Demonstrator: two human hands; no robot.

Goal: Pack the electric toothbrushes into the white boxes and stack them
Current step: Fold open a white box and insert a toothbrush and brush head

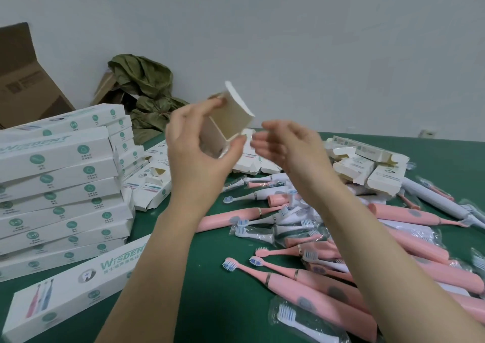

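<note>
My left hand (194,143) holds an open white box (231,117) raised above the green table, its open end and top flap pointing up and away; fingers and thumb curl round its sides. My right hand (286,143) hovers just right of the box with fingers relaxed and slightly curled, holding nothing. Below lies a heap of pink electric toothbrushes (301,282), with spare brush heads in clear bags (265,231) and a white toothbrush (441,206) among them. A tall stack of closed white boxes (60,185) stands at the left. One closed box (70,290) lies in front of it.
Unfolded, flattened white boxes (367,164) lie in piles at the back right and back centre of the green table (199,285). A brown cardboard carton (23,80) and a crumpled olive-green cloth (147,88) sit at the back left against the wall.
</note>
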